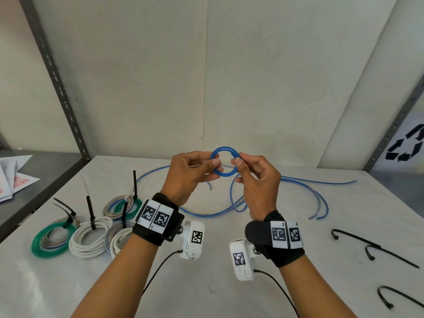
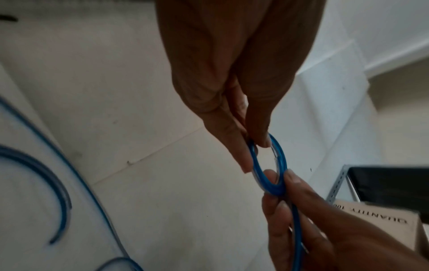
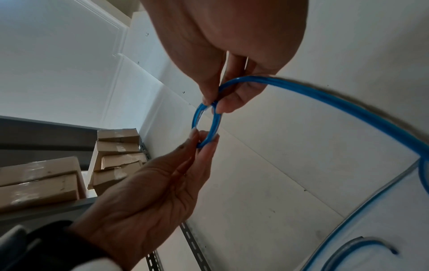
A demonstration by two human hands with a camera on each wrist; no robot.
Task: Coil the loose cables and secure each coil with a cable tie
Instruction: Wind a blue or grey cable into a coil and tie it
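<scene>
Pinching the small blue cable coil above the desk: left hand gripping one side, right hand the other. Keeping loops stacked flat, feeding the loose blue cable tail in evenly, avoiding twists, with a loose black cable tie lying near.

Tied coils left on table, loose ties right.

Four tied coils sit bunched at the table's left edge, each cinched with a black tie. Three loose black cable ties lie along the right edge. One blue cable trails across the back, two hands on its single small loop.
</scene>
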